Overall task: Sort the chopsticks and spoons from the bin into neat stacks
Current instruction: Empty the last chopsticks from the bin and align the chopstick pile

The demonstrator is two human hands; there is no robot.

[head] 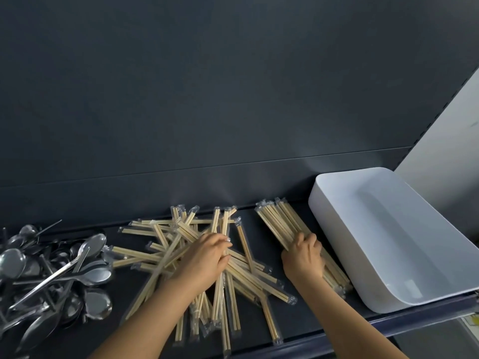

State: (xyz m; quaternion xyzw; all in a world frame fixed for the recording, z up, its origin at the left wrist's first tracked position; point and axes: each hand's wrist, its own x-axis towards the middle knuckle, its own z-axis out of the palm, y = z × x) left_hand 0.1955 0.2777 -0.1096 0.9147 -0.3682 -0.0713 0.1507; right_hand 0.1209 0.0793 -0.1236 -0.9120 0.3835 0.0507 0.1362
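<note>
Chopsticks [243, 273], each pair in a clear wrapper, lie in two groups on the dark shelf [124, 301]. Mid-shelf is the loose pile [160, 255], with pairs crossing at all angles, some pointing toward the back panel [233, 99] and some toward the front edge. To its right, apart from it, is the neat stack [280, 224]; its pairs are parallel and run diagonally from back-left to front-right.

Left hand [207, 257]: on top of the loose pile near its centre, palm down. Its fingers [224, 244] are curled and narrow, closed over a few wrapped pairs. How many pairs cannot be told.

Right hand [303, 257]: on the middle of the neat stack, with its fingers curled over the far side and the thumb on the near side, gripping the bundle against the shelf.

Spoons [96, 275]: metal, in an unsorted heap at the far left of the shelf, just beside the loose pile, with bowls and handles overlapping.

Bin [375, 229]: white, at the right end of the shelf, just beside the neat stack. Nothing shows inside it. Its near-right corner reaches the shelf's front edge.
</note>
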